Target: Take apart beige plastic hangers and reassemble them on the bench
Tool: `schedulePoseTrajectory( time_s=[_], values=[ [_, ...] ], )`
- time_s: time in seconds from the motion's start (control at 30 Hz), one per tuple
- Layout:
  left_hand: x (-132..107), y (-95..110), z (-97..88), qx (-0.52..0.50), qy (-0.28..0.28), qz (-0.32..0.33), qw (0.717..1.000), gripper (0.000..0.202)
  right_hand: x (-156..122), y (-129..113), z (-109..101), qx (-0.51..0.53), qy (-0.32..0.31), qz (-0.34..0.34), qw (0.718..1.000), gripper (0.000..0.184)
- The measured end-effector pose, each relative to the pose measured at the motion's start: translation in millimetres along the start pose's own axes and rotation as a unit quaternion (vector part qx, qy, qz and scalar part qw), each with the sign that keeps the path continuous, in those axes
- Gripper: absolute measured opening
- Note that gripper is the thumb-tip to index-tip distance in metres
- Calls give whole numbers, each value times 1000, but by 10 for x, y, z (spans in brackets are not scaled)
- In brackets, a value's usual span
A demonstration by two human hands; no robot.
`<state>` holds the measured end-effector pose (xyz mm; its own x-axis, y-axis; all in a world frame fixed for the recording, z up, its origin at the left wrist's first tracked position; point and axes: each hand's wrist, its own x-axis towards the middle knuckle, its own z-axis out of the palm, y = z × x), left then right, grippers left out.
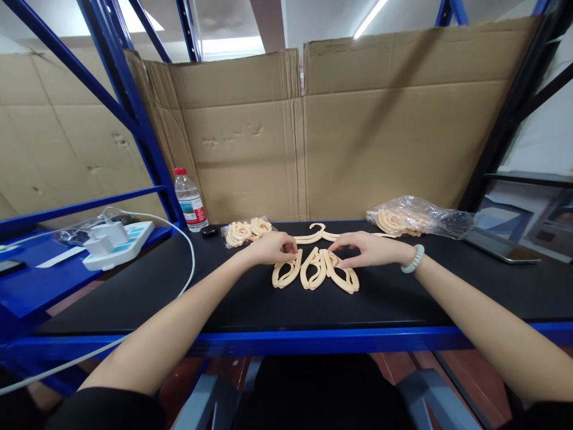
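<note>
Beige hanger pieces (313, 270) lie fanned mid-counter (134, 286). The left hand (271, 248) grip pinches the leftmost piece's top. The right hand (371, 249) has fingers bunched on the rightmost piece, pinch or press unclear. More bagged pieces (416, 218) sit far right.

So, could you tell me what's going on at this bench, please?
A person sits at a black workbench with both hands on beige plastic hanger pieces lying flat in a row. The left hand has its fingertips on the top of the leftmost piece, and the right hand on the rightmost. Whether they grip or only press is unclear. A hooked piece lies just behind. A clear bag of more pieces lies back left, another bag back right, and a water bottle stands near the left one.
</note>
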<state>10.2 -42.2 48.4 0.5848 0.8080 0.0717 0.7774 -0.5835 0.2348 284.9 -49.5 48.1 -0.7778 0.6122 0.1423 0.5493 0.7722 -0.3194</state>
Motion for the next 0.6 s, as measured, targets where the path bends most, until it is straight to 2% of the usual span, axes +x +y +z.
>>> schedulePoseTrajectory(
  time_s=[0.2,0.3,0.37,0.43,0.6],
  values=[
    [-173,32,-244,1,-113,52,992,65,-57,39,-14,-16,-65,39,997,92],
    [-229,39,-265,13,-193,41,980,96,-68,62,22,-6,-127,34,991,111],
    [-239,47,-241,16,-229,38,973,109,-66,68,52,5,-153,28,988,118],
    [-233,59,-211,16,-240,48,969,111,-60,64,78,20,-160,27,987,121],
    [-210,69,-178,18,-234,44,971,101,-48,47,99,31,-179,32,983,114]
  ],
)
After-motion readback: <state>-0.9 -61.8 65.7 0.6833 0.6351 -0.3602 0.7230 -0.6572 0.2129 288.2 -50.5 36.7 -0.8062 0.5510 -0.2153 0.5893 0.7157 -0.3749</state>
